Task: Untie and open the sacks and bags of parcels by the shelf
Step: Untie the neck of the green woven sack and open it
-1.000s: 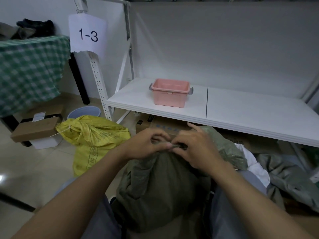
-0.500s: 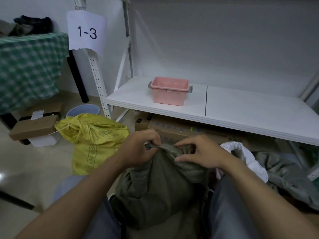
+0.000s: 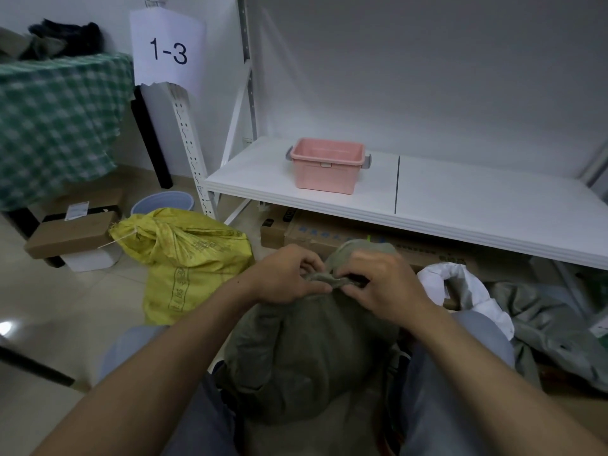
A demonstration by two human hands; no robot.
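Observation:
A dull green sack (image 3: 306,353) stands between my knees in front of the white shelf (image 3: 460,205). Its gathered neck is bunched at the top. My left hand (image 3: 283,278) grips the neck from the left, fingers curled round the fabric. My right hand (image 3: 378,284) pinches the twisted neck from the right, touching the left hand. A yellow woven sack (image 3: 187,258), tied at its neck with string, lies on the floor to the left. A white bag (image 3: 460,284) and a grey-green sack (image 3: 552,330) lie on the right.
A pink tub (image 3: 329,166) sits on the shelf board. Flat cardboard boxes (image 3: 329,232) lie under the shelf. To the left are a blue bucket (image 3: 161,202), stacked parcels (image 3: 72,232) and a table with a green checked cloth (image 3: 56,120).
My hands spread the sack's neck half a second ago, then came back together. Both now hold the twisted neck close to each other, and the view has shifted a little.

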